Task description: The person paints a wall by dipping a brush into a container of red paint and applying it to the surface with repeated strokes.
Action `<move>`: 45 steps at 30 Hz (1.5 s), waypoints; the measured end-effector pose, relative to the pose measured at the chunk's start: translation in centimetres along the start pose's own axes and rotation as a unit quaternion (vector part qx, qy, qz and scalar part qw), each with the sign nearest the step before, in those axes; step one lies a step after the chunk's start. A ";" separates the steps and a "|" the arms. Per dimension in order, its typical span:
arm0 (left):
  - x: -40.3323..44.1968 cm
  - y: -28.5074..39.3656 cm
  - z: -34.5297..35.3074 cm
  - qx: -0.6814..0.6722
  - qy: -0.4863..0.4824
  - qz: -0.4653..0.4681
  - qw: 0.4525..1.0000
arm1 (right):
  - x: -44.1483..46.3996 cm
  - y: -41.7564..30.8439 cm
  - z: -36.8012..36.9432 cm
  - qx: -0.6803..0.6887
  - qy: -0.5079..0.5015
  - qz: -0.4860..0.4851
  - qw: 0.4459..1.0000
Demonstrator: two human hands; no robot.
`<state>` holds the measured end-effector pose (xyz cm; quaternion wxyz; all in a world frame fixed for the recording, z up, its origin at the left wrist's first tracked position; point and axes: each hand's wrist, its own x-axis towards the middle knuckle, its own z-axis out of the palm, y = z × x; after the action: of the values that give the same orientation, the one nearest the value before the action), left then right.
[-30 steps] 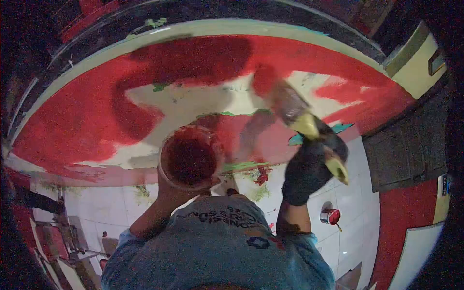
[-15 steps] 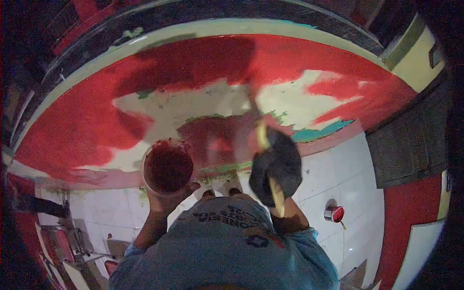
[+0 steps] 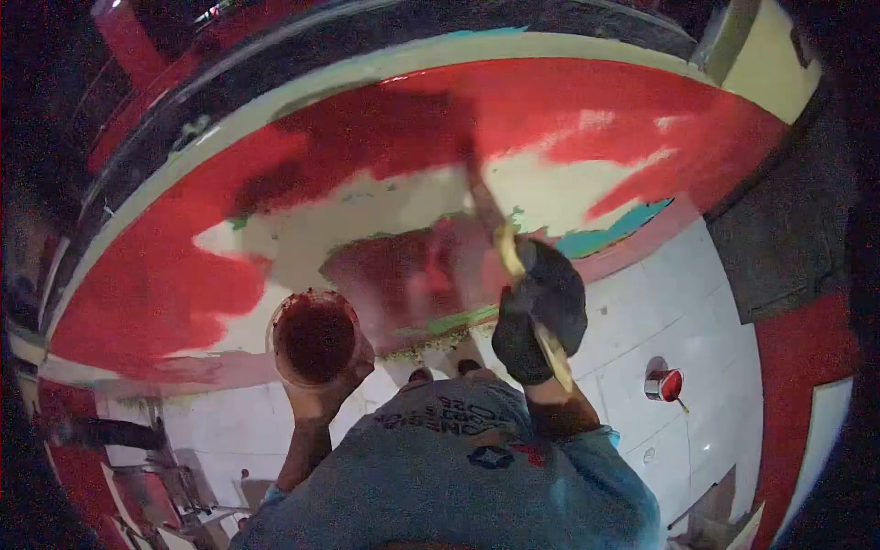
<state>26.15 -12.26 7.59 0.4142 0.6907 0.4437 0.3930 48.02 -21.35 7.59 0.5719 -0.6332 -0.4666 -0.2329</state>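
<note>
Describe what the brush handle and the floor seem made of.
The brush handle looks like wood, judging by its pale yellow-brown colour; blur leaves its finish open.
The floor seems to be glossy ceramic tile: white, with thin straight joints and small bright reflections.

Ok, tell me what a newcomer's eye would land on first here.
Probably the broad, curved surface ahead, bright red with pale, bare-looking patches across its middle. Next, the container of dark red paint in the left hand, and the brush in the dark-gloved right hand, tip up against that surface.
</note>
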 end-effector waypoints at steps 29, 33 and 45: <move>0.4 -0.7 -0.7 -0.087 -0.059 0.060 0.993 | 1.9 0.3 -0.9 -0.059 0.071 0.062 0.994; 0.0 -0.2 1.7 -0.114 -0.074 0.107 0.985 | 4.5 5.2 -3.0 0.061 0.308 0.171 0.934; -0.3 2.4 3.4 -0.186 -0.085 -0.041 0.978 | 3.0 4.0 -3.1 -0.120 0.209 0.121 0.963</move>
<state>29.81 -13.91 8.59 0.5875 0.6134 0.3537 0.3916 53.62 -22.96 8.79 0.6004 -0.6862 -0.2254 -0.3434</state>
